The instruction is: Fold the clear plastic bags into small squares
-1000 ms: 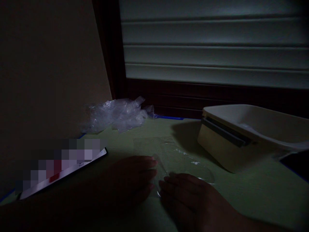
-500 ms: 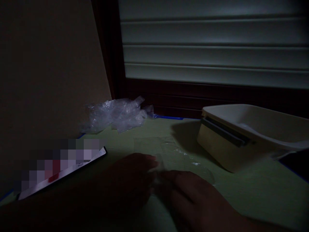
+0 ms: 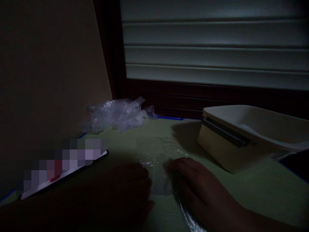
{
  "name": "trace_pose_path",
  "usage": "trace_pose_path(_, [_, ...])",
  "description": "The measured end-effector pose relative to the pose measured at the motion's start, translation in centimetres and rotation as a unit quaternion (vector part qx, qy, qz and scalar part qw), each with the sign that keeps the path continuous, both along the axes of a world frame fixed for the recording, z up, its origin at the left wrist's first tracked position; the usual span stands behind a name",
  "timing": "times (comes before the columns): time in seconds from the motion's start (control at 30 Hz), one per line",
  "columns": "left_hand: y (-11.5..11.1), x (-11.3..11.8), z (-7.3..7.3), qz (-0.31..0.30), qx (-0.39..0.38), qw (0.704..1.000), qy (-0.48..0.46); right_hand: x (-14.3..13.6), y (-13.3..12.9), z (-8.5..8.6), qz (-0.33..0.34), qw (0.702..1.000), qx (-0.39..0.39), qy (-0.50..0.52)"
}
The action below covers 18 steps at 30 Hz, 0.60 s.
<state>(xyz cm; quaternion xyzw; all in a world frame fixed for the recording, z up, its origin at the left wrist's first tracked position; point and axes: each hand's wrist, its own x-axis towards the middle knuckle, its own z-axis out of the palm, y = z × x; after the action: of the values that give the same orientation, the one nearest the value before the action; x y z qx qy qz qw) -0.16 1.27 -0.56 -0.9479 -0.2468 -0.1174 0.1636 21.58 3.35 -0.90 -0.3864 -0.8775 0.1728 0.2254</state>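
In the dim head view, a clear plastic bag (image 3: 161,180) lies on the pale green tabletop between my two hands. My left hand (image 3: 135,190) is at the bag's left edge, in deep shadow, its thumb apart from its loosely bent fingers. Over the right side of the bag, my right hand (image 3: 200,187) has its fingers bent and together on the film. Shiny creased film shows below the right palm. The right fingertips are partly hidden in shadow.
A crumpled heap of clear plastic (image 3: 118,114) sits at the back left. To the right stands a cream plastic bin (image 3: 219,145) with a dark handle. On the left lies a flat device (image 3: 65,177) with a blurred-out screen. A slatted shutter (image 3: 212,54) rises behind.
My hands have moved apart from where they met over the film. The left went back and left; the bag now lies flatter between them, with film trailing under my right hand.
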Motion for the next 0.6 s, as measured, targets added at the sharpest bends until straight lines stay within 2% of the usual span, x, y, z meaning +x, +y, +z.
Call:
trace_pose_path(0.1, [0.03,0.18,0.23,-0.012,0.021,0.999,-0.03,0.04,-0.27,0.19,0.011,1.0,0.015,-0.006])
trace_pose_path(0.23, [-0.02,0.47,0.45,0.026,0.036,0.997,-0.065,0.25,-0.62,0.5,0.053,0.997,0.042,0.026])
trace_pose_path(0.43, [0.45,0.21,0.48,0.074,0.038,0.995,-0.053,0.56,-0.71,0.7,0.07,0.984,0.158,0.037])
trace_pose_path(0.5, [0.54,0.13,0.57,0.062,0.036,0.996,-0.049,0.53,-0.65,0.66,0.064,0.986,0.149,0.041])
trace_pose_path(0.6, [0.43,0.15,0.68,0.007,0.019,0.999,-0.048,0.33,-0.53,0.59,0.047,0.992,0.111,0.035])
